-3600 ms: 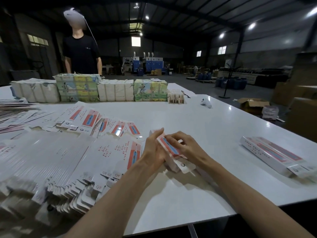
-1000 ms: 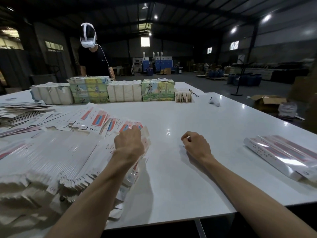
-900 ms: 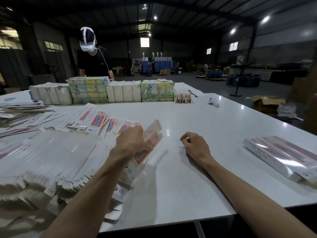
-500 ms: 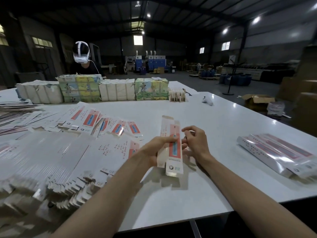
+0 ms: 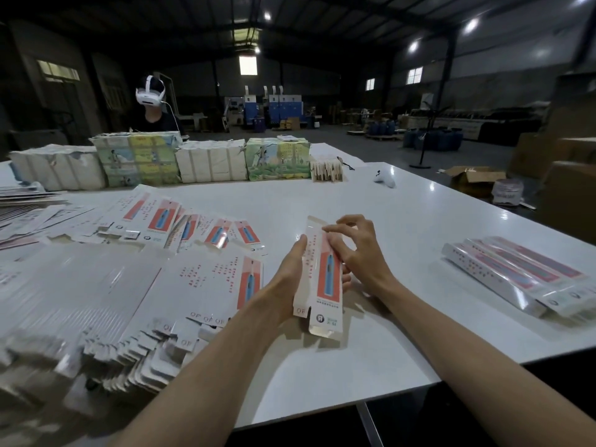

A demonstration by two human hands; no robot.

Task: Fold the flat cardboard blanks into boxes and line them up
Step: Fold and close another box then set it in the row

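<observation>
One blank [image 5: 324,279] is held over the table [image 5: 322,398], in front of the body. It lies between the pile of flat blanks [image 5: 96,301] on the left and the finished boxes [image 5: 516,279], which are lined up well apart on the right. Its left long edge is gripped by the left hand [image 5: 287,282], and its upper right part is grasped by the right hand [image 5: 358,253], whose fingers are curled over the printed face.

The step in hand is judged to be the opening of the flattened sleeve into a square tube. This is best done by pressing the two opposite long edges towards each other, so that the creases break evenly along the whole length. The thin card is likely to buckle if it is squeezed at one spot only. The printed face should be turned uppermost, so that the box matches those in the row. The end flaps, seen loose at the near end, should be left free until the tube is squared, and then tucked in.

The underside of the blank is hidden, as are the left fingers behind it, so how far the sleeve is opened cannot be told. The right thumb seems to be tucked beneath the card, though this is not clearly shown. The pile of flat blanks is blurred and cut off at the frame edge, so it cannot be counted. The small print cannot be read.
</observation>
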